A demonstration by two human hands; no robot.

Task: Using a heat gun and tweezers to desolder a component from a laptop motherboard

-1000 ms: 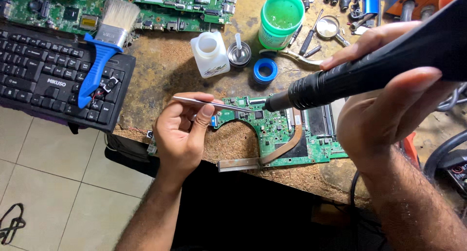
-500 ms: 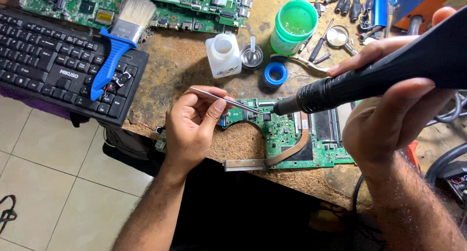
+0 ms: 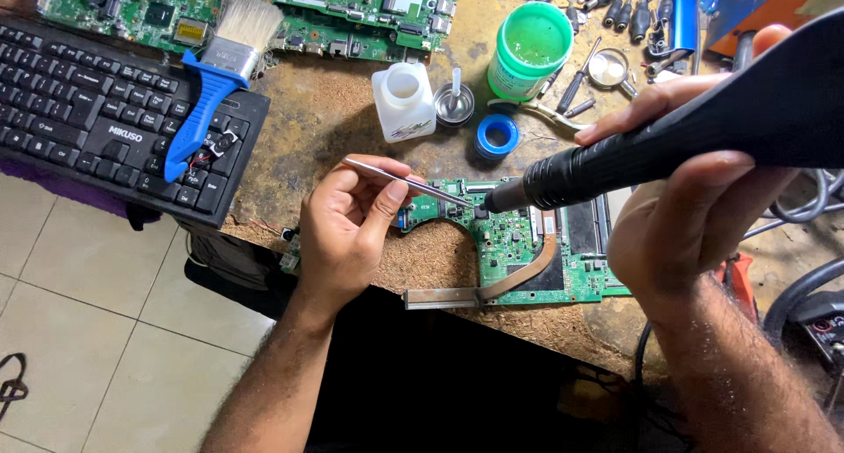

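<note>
While a blue-handled brush lies idle on the keyboard, the left hand pinches tweezers steadying a chip on the green circuit board, where the right hand, wrapped around a hot-air wand, aims its nozzle.

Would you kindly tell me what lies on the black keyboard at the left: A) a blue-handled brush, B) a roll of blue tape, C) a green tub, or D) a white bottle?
A: the blue-handled brush rests across the keyboard, its bristles reaching a green board behind.
</note>
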